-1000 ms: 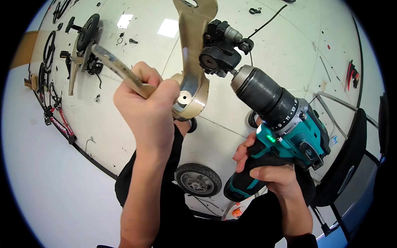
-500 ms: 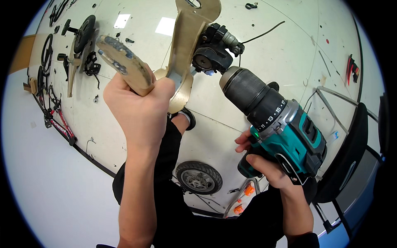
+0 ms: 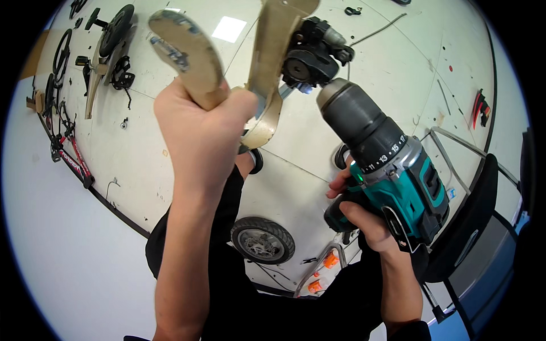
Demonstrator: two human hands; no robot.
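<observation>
My left hand [image 3: 199, 125] is wrapped round one arm of a beige, scuffed metal fork [image 3: 272, 54], held up above the floor. A black disc brake caliper [image 3: 311, 59] sits on the fork's other arm, with a thin cable sticking out of it. My right hand [image 3: 369, 224] grips the handle of a teal and black cordless drill [image 3: 406, 190], a small green light glowing on its body. The drill's chuck points up and left at the caliper's underside, where a short bright piece shows. Whether a bit touches a bolt there I cannot tell. The chuck's surface looks smeared.
A small black-tyred wheel [image 3: 263, 241] lies on the pale tiled floor near my legs, close to orange pieces [image 3: 331, 260]. At right stands a black chair [image 3: 463, 233]. Bike parts, including a red frame [image 3: 74, 162] and a pedal [image 3: 122, 73], lie at left.
Fork, caliper and drill have shifted slightly right and up in the picture, with both hands still holding on. The chuck's knurling, sharp before, is now blurred. The floor's position in view has shifted too.
</observation>
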